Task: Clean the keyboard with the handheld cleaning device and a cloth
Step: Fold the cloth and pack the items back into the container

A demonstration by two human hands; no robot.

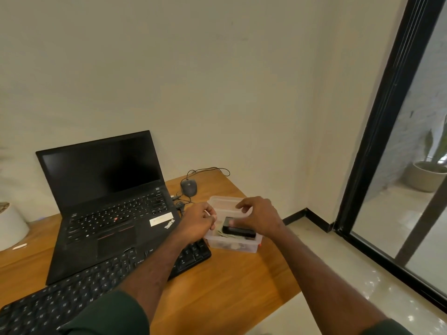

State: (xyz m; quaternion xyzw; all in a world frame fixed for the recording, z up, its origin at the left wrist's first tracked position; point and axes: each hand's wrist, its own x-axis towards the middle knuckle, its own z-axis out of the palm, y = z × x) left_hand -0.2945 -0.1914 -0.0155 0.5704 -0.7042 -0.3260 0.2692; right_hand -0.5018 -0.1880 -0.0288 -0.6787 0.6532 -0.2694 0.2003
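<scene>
keyboard (96, 281) before laptop (108, 201)

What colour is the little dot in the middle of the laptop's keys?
Red. The dot shows in the head view.

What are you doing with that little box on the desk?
A person is reaching both hands into a clear plastic box at the right end of the wooden desk. The right hand has its grip on a black handheld device lying in the box. The left hand holds the box's near-left edge. The black keyboard in front of the open laptop lies untouched, so cleaning has not begun.
</scene>
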